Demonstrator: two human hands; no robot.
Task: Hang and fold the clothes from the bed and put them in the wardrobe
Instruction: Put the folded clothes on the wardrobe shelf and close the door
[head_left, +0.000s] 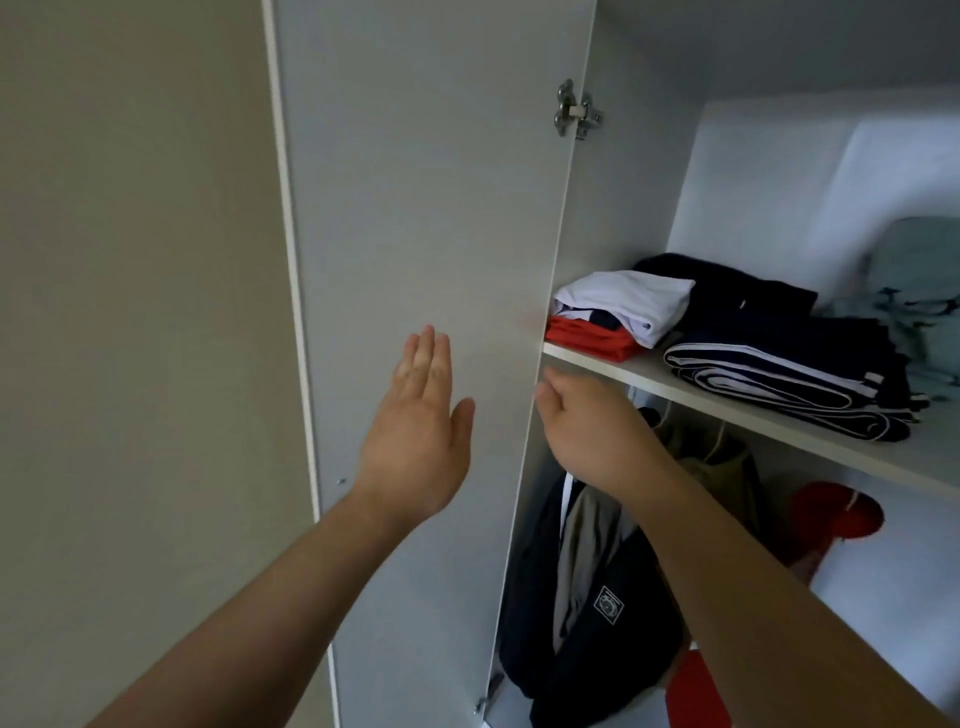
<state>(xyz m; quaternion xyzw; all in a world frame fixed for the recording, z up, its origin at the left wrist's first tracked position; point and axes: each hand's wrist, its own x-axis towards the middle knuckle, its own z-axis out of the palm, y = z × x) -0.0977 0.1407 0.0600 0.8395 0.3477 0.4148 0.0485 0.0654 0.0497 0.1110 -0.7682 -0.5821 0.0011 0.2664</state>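
Clothes lie folded along the shelf, from its left end rightward; jackets hang beneath. Your left hand is flat, fingers straight, at the open door. Your right hand is near the door's hinge edge, its fingers hidden, so its grip is unclear.

Beige wall: fills the left third of the frame, top edge to bottom edge. Plain, matt, evenly lit; a shade darker toward the upper left corner. Right limit is a straight pale line, leaning slightly as it runs down from upper centre-left.

Red shape, lower right: rounded top, partly hidden, a pale streak across it. Kind not clear.

Second red patch, bottom edge, right of centre. Kind also unclear; whether it joins the first, cannot tell
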